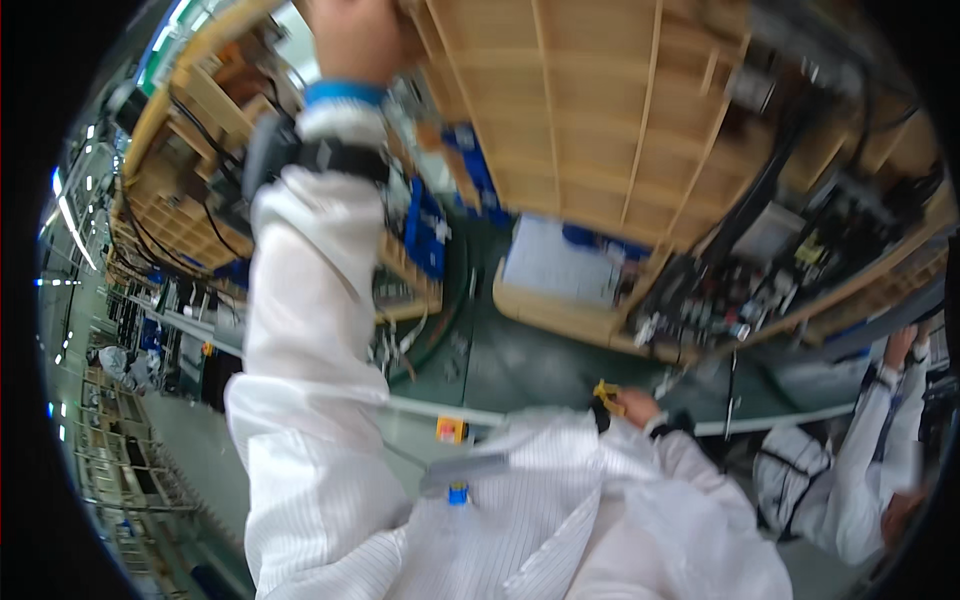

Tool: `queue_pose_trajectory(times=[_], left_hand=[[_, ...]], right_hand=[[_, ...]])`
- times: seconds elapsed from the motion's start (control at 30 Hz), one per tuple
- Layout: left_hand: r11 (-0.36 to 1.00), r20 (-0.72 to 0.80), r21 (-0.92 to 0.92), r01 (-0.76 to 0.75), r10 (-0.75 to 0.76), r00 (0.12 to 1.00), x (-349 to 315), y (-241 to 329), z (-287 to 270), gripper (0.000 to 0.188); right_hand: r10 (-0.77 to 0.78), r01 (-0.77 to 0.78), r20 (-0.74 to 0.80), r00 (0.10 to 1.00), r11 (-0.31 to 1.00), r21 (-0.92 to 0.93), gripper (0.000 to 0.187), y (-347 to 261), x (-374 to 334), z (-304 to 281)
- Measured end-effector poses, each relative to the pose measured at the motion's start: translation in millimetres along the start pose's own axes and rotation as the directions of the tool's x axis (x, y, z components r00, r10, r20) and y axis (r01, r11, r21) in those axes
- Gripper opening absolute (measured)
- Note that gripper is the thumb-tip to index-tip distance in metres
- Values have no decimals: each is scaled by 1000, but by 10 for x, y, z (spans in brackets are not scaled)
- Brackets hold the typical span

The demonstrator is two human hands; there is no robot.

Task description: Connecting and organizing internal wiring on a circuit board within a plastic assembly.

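Your left hand (355,35) is raised high at the end of a white striped sleeve (305,300), with a blue cuff and a dark wrist strap just below it. It sits against the edge of the slatted wooden board (590,110), at the board's upper corner. The fingers are cut off by the rim of the view and blurred, so you cannot tell whether they are curled on the board or spread against it.

Your right hand (632,403) is low, well apart from the left, and closed around a small yellow piece (607,392) that pokes out on its left side. What the piece is stays too small to tell.

From your right hand, the board's lower edge, with its cluster of wiring and connectors (720,300), lies up and slightly right, near but not touching. The board's slats run away from you, upward from that grip. The right hand is nearer the wiring; the left is nearer the top corner.

A co-worker's raised hand (900,345) shows far to the right.
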State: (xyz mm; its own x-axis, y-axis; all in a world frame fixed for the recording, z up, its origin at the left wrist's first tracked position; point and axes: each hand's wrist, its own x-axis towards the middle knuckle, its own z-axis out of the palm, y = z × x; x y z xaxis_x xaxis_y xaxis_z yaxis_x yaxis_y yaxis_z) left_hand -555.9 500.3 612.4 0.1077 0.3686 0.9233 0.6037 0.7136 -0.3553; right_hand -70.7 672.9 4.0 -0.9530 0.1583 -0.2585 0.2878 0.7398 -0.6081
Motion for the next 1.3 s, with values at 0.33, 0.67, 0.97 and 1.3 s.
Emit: queue_pose_trajectory(times=[0.33,0.67,0.97,1.3], left_hand=[[35,273,-941,337,-512,815,148,522,-374,34],[756,-126,-654,-28,-72,989,260,625,-1119,32],[735,-127,-627,-259,231,965,630,827,-1160,24],[671,-153,-680,-297,266,952,719,720,-1234,18]], right_hand=[[176,-422,384,907,359,833,51,-1266,-511,-1544],[-158,333,-566,809,917,220,28,-3129,-1802,-4703],[-294,360,-835,465,925,-125,42,-3391,-1084,-5206],[-544,-3,-779,312,819,-574,34,-3570,-893,-5229]])
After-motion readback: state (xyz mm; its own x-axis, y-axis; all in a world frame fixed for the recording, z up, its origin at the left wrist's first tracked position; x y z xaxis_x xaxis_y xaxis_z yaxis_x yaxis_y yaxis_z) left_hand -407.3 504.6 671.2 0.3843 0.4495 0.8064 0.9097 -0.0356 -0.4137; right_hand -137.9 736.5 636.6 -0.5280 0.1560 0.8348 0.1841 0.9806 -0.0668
